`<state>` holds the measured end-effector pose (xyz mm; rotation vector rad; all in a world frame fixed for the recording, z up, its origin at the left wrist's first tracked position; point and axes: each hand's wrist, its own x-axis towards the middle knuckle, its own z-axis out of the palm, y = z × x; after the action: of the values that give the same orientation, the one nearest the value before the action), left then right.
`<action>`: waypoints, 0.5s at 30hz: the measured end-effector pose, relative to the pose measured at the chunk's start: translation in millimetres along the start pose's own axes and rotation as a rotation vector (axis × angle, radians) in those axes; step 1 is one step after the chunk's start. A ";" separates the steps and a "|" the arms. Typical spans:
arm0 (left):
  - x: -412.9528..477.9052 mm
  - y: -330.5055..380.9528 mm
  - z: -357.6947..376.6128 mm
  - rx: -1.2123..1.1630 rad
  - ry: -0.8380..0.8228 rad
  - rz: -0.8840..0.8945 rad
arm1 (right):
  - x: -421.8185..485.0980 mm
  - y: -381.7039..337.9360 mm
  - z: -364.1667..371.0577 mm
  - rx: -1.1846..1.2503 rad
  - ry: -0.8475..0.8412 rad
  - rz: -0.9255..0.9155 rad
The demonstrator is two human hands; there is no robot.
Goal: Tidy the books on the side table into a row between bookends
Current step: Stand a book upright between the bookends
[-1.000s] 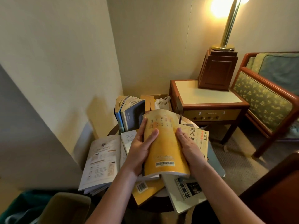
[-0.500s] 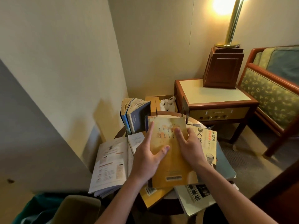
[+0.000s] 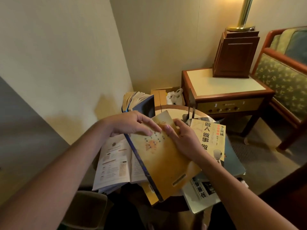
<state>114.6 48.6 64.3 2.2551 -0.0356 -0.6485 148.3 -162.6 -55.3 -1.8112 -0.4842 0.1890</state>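
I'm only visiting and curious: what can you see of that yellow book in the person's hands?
The yellow paperback is closed, its soft, worn orange-yellow cover printed with small dark characters, with a dark blue spine along the left edge and a barcode-like strip near the near corner. It slants over the pile of books on the round table. The left hand holds its far left corner; the right hand grips its far edge, where the cover curls up.
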 end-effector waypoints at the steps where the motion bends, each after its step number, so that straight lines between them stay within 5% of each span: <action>1: 3.6 2.5 -1.2 0.016 -0.035 -0.014 | 1.9 1.3 1.2 -0.004 -0.009 -0.015; 6: 8.0 2.1 -13.8 0.053 0.009 -0.024 | 16.5 28.8 -5.7 -0.065 0.075 0.052; 9: 6.2 -1.4 -33.3 0.124 0.184 -0.042 | 18.8 71.8 -22.5 -0.509 0.158 0.062; 12: 9.8 -6.6 -55.3 0.135 0.378 -0.063 | 17.6 114.1 -33.0 -0.881 0.068 0.094; 15: 26.2 -14.3 -72.1 0.157 0.563 -0.052 | 18.7 135.8 -31.8 -1.030 0.018 0.153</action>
<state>168.2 101.7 84.0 2.5207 0.2577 -0.0183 207.9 -212.9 -172.5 -2.8565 -0.4617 0.0127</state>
